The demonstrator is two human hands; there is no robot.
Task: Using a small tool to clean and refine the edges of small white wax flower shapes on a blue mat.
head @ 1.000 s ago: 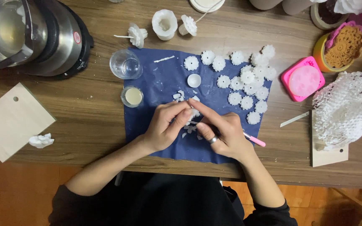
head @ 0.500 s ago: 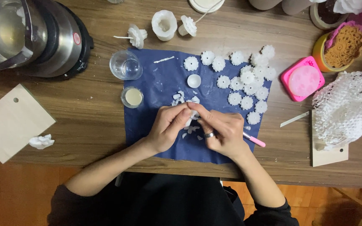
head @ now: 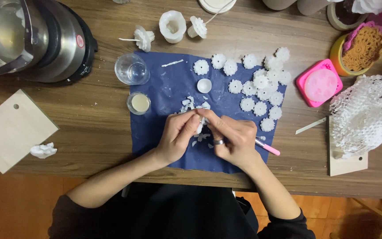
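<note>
Spanning the whole view, a wooden table (head: 89, 119) carries everything noted below. At its far left corner stands a large steel kettle (head: 27, 37) with a black base. A pale wooden board (head: 12, 128) with two holes lies at the left edge, a crumpled white scrap (head: 43, 150) touching its near corner. A heap of white netting (head: 361, 115) rests on a second wooden board (head: 345, 163) at the right. A dark blue cloth (head: 164, 97) lies in the middle of the table, under the hands.

On the cloth's far right part sits a cluster of white flower-shaped pieces (head: 261, 84), some touching each other. A pink square mould (head: 318, 83) lies just right of the cloth, and beyond it a yellow container (head: 341, 57) holds a brown crocheted piece (head: 365, 46). A clear glass cup (head: 131, 69) stands at the cloth's far left corner; a small round jar (head: 139, 102) with a pale filling sits on its left edge. A white cylindrical mould (head: 172, 25) stands past the cloth's far edge.

The left hand (head: 177, 135) and the right hand (head: 233, 139) meet near the cloth's centre. Both are narrowly closed, fingertips pinched together on a small white wax piece (head: 199, 127), which is mostly hidden between them. The right hand wears a ring, and a pink-handled tool (head: 268, 148) projects from under it toward the right; how it is gripped cannot be told. White wax flakes (head: 191, 104) lie scattered on the cloth just beyond the fingertips.
</note>
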